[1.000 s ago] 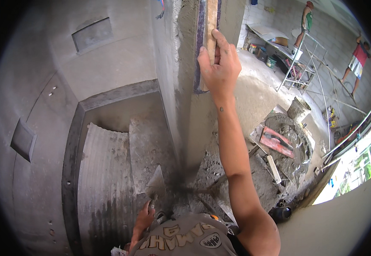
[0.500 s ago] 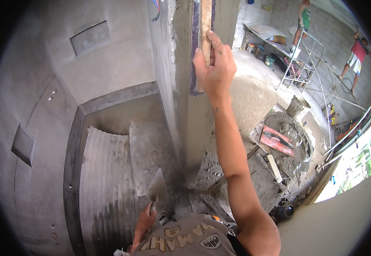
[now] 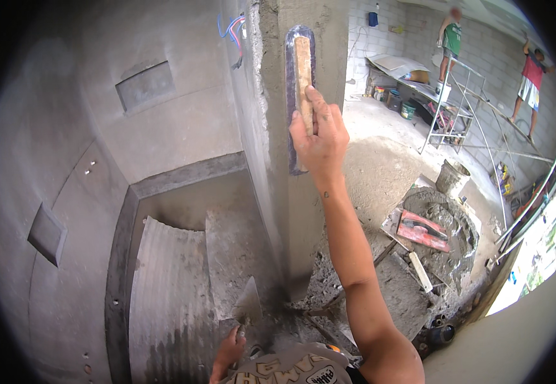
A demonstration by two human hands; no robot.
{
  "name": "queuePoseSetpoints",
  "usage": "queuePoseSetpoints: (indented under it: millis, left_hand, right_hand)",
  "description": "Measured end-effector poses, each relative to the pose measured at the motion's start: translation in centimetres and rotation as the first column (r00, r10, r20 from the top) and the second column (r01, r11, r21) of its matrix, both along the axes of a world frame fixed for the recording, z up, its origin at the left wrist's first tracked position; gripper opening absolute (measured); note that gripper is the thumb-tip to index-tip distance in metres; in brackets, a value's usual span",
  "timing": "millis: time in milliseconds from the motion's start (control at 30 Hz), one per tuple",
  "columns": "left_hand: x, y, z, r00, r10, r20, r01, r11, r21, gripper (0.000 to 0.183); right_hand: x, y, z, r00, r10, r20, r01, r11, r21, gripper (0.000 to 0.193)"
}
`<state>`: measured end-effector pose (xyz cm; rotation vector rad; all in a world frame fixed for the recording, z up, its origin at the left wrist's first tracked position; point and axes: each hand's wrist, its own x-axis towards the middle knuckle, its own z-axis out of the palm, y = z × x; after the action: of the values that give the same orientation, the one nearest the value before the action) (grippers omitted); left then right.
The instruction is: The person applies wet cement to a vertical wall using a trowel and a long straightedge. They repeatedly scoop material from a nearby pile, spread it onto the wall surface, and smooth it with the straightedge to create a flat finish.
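Observation:
My right hand (image 3: 324,137) grips the wooden handle of a long plastering float (image 3: 296,150) with rounded ends. Its dark-edged plate lies along the face of a narrow upright column (image 3: 329,70) coated in grey plaster. Low in the picture, my left hand (image 3: 230,349) is closed round the handle of a pointed trowel (image 3: 248,303). The trowel blade points away from me, with grey mortar on it. My left fingers are partly hidden by the wrist and the handle.
Corrugated sheeting (image 3: 169,288) covers the floor at left. At right lie a mortar heap (image 3: 460,221), a red float (image 3: 424,230) and a bucket (image 3: 452,178). Two people work by metal scaffolding (image 3: 463,96) at the far right. Wires (image 3: 234,32) stick out of the wall.
The view has tilted up, so the scene sits lower and the whole float shows. My right hand still holds it along the column; my left still holds the trowel.

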<state>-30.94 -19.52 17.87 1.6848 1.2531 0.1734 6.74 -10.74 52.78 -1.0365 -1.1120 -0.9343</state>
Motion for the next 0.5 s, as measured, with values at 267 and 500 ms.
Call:
queuePoseSetpoints:
  millis: [267,500]
  left_hand:
    - [0.6,-0.2,1.3,0.998,-0.066,-0.01,0.067,0.991,0.113,0.053]
    - [0.7,-0.1,0.6,0.999,-0.044,-0.008,0.044,0.996,0.076,0.053]
  right_hand:
    - [0.2,-0.1,-0.1,1.0,0.014,0.024,-0.015,1.0,0.018,0.051]
    - [0.2,0.0,-0.1,0.999,0.0,0.041,-0.001,0.999,0.033,0.052]
